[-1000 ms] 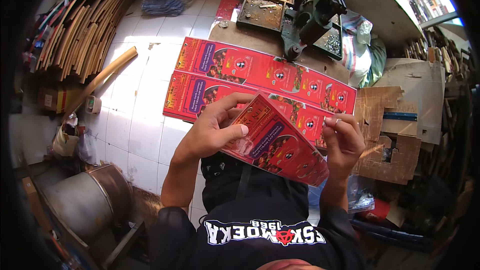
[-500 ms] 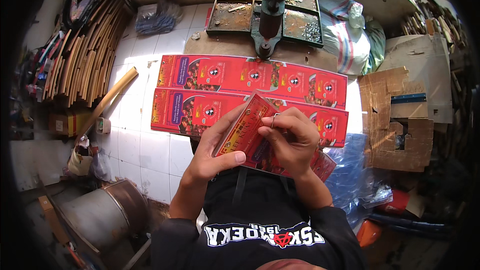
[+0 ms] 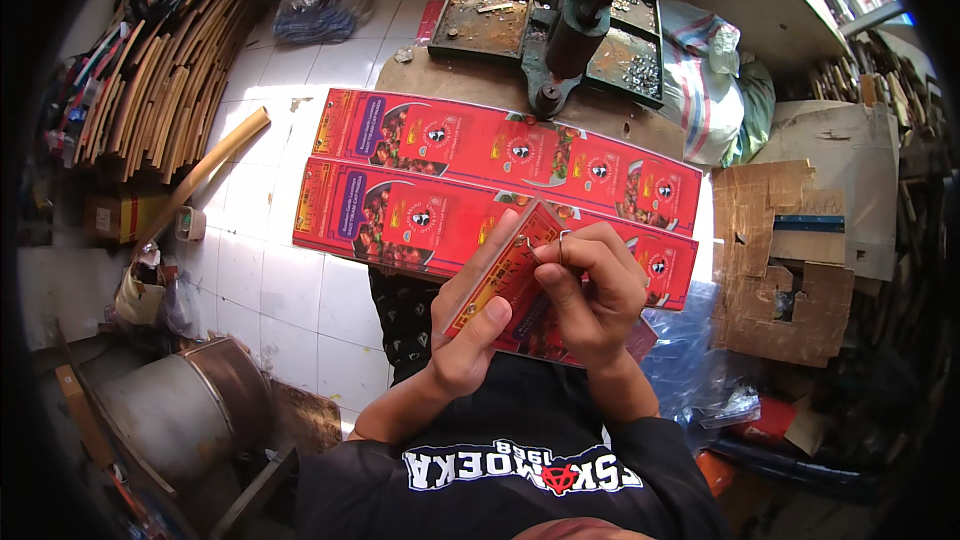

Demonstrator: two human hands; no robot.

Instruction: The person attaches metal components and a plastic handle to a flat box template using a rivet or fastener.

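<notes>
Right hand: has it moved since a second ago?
Yes. The right hand came in from the red carton's right end toward the left hand.

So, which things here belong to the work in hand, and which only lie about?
In the work:
- left hand and right hand, both with a grip on the red carton
- two rows of flat red cartons on the floor ahead

Lying about:
- metal press
- cardboard strips
- steel pot
- sack
</notes>
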